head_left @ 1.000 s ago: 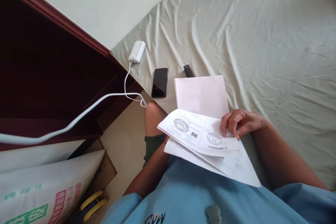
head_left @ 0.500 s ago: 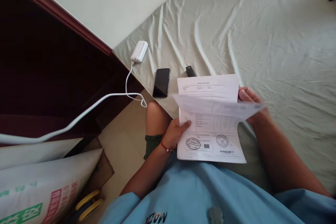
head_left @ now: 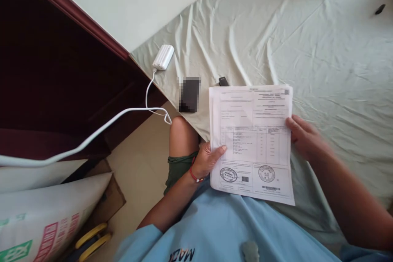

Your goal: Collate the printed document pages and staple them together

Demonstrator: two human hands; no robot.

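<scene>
Papers [head_left: 254, 139]: near centre; flat now, no longer mid-turn, so the print shows fully.
Left hand [head_left: 207, 159]: pinching their left edge.
Right hand [head_left: 307, 137]: at their right edge; cannot tell if pinching.
Black object [head_left: 223, 81]: just beyond, far side.

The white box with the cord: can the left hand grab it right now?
Probably not right now: the left hand holds the papers. If it let go, the way looks open, as nothing covers the white box.
</scene>
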